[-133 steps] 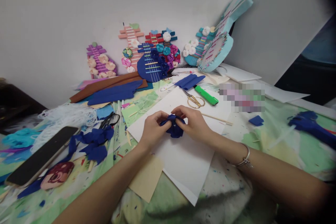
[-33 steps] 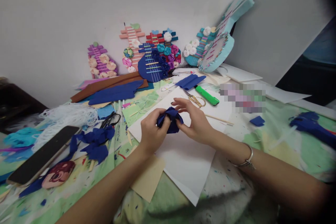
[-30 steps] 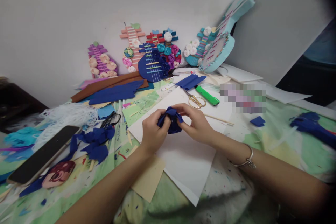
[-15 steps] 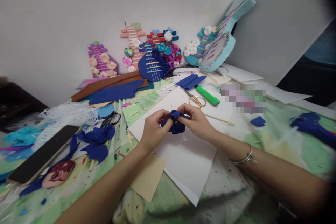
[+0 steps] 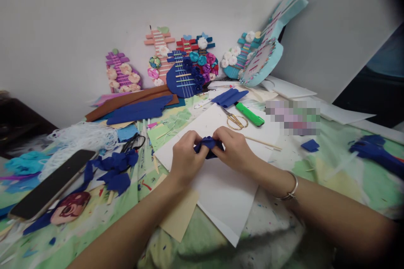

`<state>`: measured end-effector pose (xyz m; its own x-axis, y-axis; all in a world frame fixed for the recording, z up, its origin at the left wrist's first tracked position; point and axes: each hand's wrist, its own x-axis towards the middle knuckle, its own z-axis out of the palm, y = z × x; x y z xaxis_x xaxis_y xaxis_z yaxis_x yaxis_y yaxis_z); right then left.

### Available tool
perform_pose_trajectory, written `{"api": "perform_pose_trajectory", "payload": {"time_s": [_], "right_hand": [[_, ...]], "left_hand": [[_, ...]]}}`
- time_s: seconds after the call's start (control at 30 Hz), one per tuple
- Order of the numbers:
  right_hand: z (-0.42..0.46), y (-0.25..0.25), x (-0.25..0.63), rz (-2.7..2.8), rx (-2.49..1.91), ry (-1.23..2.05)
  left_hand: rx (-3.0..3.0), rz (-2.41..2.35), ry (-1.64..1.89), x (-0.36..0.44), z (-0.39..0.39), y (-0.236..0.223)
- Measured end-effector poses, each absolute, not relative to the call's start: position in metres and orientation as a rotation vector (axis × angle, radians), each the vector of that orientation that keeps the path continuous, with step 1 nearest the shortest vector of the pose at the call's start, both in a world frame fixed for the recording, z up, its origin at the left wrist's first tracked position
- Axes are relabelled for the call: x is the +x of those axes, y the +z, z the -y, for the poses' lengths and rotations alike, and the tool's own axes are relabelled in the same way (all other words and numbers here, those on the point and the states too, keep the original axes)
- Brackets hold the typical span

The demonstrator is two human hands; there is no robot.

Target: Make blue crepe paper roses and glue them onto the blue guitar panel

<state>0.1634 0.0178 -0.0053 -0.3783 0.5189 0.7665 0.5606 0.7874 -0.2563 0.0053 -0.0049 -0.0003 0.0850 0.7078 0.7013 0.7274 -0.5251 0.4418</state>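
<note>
Between my two hands is a crumpled dark blue paper flower [image 5: 208, 142], held above a white sheet [image 5: 227, 193]. My left hand [image 5: 188, 154] pinches its left side with thumb and fingers. On its right side my right hand [image 5: 232, 148] does the same, with a silver bracelet on that wrist. The fingers cover much of the flower. Just beyond the hands lie gold-handled scissors [image 5: 237, 122], a green utility knife [image 5: 250, 114] and a thin wooden stick [image 5: 263, 143].
Decorated toy guitars [image 5: 181, 76] lean along the wall. Blue crepe paper [image 5: 139, 109] lies before them. On the left are a phone [image 5: 53, 185], white string [image 5: 82, 141] and blue scraps [image 5: 116, 172]. A small blue square [image 5: 310, 145] and a blue roll [image 5: 375, 153] lie right.
Both hands have turned inward around the flower, and its upper edge now stands up ruffled between the fingertips. The right forearm and bracelet have shifted slightly. Nothing else on the table has moved.
</note>
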Motion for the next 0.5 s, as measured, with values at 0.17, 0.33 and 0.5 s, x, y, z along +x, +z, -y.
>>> {"api": "perform_pose_trajectory", "payload": {"time_s": [0.17,0.33,0.5], "right_hand": [[-0.0155,-0.0006,0.1633,2.022,-0.741,-0.277],[-0.017,-0.0021,0.1663,2.031,-0.721,-0.266],[-0.0169,-0.0057,0.1655,2.034,-0.72,-0.2]], "left_hand": [[-2.249,1.239,-1.441,0.0037,0.0051,-0.0039],[-2.241,1.019,-1.389,0.0009,0.0033,-0.0058],[-2.243,0.834,-1.32,-0.0038,0.0025,-0.0058]]}}
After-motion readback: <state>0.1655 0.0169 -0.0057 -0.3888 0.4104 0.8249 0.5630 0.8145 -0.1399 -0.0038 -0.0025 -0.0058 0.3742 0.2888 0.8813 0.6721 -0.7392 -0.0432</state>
